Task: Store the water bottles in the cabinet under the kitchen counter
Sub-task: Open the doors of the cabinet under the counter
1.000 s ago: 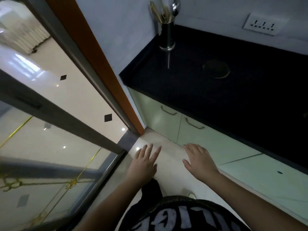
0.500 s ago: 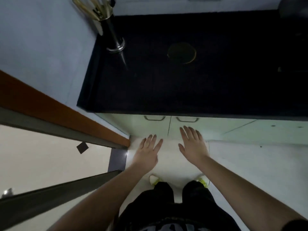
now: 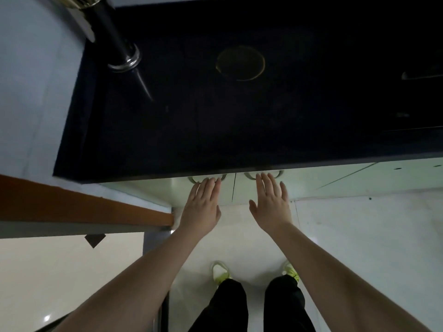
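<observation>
Dim, soft, wide-angle bend at edges

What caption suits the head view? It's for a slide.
Both open hands, left hand and right hand, reach toward the closed cabinet doors beneath the dark counter.

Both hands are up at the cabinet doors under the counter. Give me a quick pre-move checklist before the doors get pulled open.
1. Left hand empty and open: ok.
2. Right hand empty and open: ok.
3. Fingers hooked on the left door handle and right door handle: not ok, fingertips only reach them.
4. Cabinet doors shut, seam between the hands: ok.
5. Floor before the doors free for swing: ok; feet stand back.
6. Water bottles within reach: cannot tell, none in view.
</observation>
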Tool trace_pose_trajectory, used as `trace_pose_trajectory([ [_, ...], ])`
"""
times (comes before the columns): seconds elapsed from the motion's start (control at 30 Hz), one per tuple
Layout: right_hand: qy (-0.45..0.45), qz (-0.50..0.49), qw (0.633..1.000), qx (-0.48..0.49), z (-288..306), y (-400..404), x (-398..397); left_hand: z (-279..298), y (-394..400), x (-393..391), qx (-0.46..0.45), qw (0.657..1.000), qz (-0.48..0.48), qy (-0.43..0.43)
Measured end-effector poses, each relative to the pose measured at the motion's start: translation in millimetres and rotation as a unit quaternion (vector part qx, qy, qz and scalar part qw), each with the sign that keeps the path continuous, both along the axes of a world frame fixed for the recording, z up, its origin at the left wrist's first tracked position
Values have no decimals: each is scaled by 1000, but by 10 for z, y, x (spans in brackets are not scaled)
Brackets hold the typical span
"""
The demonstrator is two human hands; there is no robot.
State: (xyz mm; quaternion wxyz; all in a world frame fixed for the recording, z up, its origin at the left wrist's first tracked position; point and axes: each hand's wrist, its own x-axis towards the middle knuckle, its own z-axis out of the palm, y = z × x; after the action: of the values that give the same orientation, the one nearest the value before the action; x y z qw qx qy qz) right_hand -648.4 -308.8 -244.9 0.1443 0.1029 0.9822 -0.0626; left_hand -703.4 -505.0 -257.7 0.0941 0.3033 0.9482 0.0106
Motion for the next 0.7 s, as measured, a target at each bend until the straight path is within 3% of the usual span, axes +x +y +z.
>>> trace_pose_trajectory([
  [0.3, 27, -20, 997, -64, 119, 96, 182, 177, 174, 96, -18, 997, 67, -30],
  [0.5, -12, -11, 998, -58, 259, 126, 826, 381, -81, 752, -24, 988, 109, -104],
  [0.7, -32, 2, 999, -43, 412, 425, 1599, 461, -441, 1499, -52, 982, 151, -103],
])
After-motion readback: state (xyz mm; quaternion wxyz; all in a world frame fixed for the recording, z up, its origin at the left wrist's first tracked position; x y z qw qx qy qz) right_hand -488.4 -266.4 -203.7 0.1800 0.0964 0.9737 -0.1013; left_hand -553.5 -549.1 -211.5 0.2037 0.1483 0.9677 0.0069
